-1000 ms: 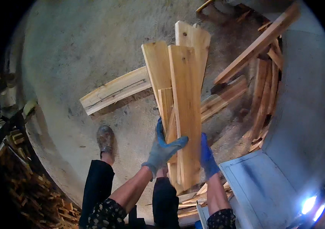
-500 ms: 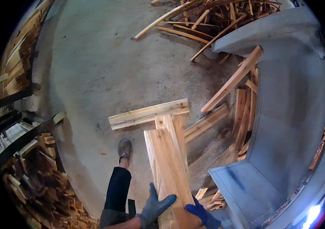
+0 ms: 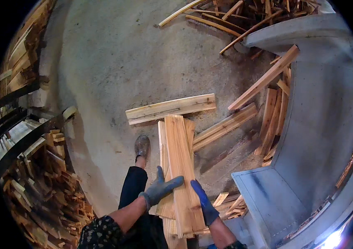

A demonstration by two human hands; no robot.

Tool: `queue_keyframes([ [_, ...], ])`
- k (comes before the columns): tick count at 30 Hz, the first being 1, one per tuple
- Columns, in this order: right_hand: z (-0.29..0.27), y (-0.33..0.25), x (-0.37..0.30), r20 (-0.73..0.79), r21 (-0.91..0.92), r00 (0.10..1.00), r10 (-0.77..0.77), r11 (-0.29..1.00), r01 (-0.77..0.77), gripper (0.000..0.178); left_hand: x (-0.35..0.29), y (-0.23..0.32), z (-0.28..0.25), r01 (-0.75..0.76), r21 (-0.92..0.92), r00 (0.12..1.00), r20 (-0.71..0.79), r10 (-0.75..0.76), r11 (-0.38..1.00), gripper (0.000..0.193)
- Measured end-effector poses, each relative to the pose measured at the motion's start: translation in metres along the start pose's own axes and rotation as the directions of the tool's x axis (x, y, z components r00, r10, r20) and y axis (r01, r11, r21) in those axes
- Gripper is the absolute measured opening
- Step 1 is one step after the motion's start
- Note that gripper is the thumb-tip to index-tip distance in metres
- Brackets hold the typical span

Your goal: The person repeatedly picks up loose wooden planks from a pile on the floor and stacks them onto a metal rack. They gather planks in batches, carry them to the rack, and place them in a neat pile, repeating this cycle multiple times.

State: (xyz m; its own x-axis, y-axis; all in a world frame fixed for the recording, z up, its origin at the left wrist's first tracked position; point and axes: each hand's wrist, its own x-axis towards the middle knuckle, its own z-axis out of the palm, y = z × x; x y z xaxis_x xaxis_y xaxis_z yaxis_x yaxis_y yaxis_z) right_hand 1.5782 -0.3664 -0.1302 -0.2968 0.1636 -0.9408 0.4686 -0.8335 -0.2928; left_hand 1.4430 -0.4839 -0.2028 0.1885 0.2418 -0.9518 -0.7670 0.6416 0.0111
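A flat wooden board (image 3: pixel 179 153) lies lengthwise over a small stack of other boards (image 3: pixel 163 137) in front of me. My left hand (image 3: pixel 162 189), in a grey glove, grips its left edge, with fingers reaching over onto its face. On the opposite edge my right hand (image 3: pixel 204 203), in a blue glove, holds the same board; part of its fingers is hidden. Just beyond the stack, a separate plank (image 3: pixel 171 108) lies crosswise on the floor. Another pair of planks (image 3: pixel 226 126) slants away from the stack's right side.
A grey metal bin or chute (image 3: pixel 317 108) stands at the right, with a long timber (image 3: pixel 265 76) leaning against it and planks along its base. Scrap wood (image 3: pixel 243 20) is heaped at the far right. Stacked offcuts (image 3: pixel 48 186) line the left side. My shoe (image 3: pixel 142 145) is on the concrete floor.
Both hands have moved forward along with the top board, which now reaches farther over the stack and lies straighter. The whole view has shifted slightly.
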Motion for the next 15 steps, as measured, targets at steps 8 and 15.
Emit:
queue_keyframes([
  [8,0.01,-0.002,-0.013,0.201,0.44,0.896,0.395,0.781,-0.443,0.064,-0.048,0.039,0.006,-0.048,0.187,0.995,0.1,0.03,0.981,0.111],
  [15,0.006,-0.007,0.0,0.154,0.512,0.948,0.279,0.798,-0.318,0.061,-0.053,0.05,0.009,0.065,0.031,0.988,0.136,-0.069,0.997,0.121],
])
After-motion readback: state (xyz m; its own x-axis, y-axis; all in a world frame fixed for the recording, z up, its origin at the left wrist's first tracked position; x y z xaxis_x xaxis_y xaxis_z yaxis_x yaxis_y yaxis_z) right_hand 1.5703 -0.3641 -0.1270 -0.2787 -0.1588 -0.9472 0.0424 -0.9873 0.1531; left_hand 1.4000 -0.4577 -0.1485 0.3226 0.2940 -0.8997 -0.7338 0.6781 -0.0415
